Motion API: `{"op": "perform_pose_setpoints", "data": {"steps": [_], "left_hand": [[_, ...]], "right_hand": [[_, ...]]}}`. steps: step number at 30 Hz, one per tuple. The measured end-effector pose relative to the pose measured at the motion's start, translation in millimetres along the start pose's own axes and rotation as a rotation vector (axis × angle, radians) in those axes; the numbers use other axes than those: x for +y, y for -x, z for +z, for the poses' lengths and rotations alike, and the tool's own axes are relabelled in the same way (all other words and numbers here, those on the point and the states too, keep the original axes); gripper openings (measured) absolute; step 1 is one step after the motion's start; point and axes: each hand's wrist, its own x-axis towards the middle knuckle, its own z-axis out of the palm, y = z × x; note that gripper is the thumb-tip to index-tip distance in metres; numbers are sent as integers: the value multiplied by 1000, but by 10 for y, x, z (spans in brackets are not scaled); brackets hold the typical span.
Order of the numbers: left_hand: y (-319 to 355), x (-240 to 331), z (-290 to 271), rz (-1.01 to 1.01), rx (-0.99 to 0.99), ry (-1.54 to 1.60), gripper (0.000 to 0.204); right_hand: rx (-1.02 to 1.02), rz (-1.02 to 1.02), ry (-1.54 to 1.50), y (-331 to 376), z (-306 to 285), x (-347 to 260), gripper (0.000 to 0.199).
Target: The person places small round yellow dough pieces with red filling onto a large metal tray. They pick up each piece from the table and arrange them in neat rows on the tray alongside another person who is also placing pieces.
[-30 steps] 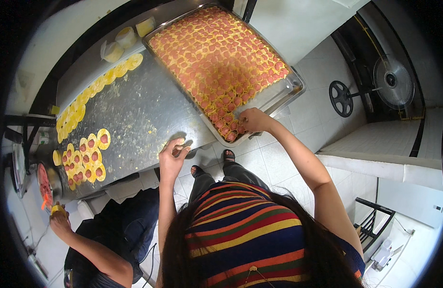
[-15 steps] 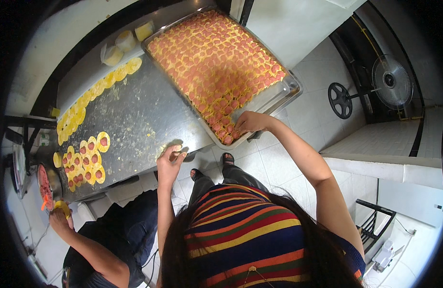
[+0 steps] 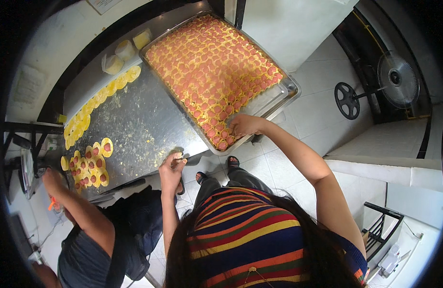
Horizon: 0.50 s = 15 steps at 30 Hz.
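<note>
A large metal tray holds close rows of small yellow dough rounds with pink filling. At its near corner my right hand reaches in, fingers bent down and together against the last filled pieces; whatever they hold is hidden. My left hand hovers by the near edge of the metal table, thumb and fingers curled toward each other. Something small and pale seems to be at its fingertips, too small to name.
On the metal table lie overlapping yellow dough rounds and several rounds topped with pink filling. Containers stand at the back. A co-worker's arm is at left. A fan stands at right.
The co-worker's hand has moved up and away, and the arm now covers the bowl of pink filling. My hands stay in nearly the same places; the view has shifted slightly.
</note>
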Motion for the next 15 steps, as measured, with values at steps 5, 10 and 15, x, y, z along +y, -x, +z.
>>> {"op": "perform_pose_setpoints", "data": {"steps": [5,10,15], "left_hand": [[51,105,104,-59,13,21,28],[106,82,146,-83,2,-45,27],[155,79,185,-59,22,-26,27]], "right_hand": [[-50,-1,12,-15,-44,18,19],[179,-8,-323,4,-37,55,11],[99,-13,-227,-164,25,199,35]]}}
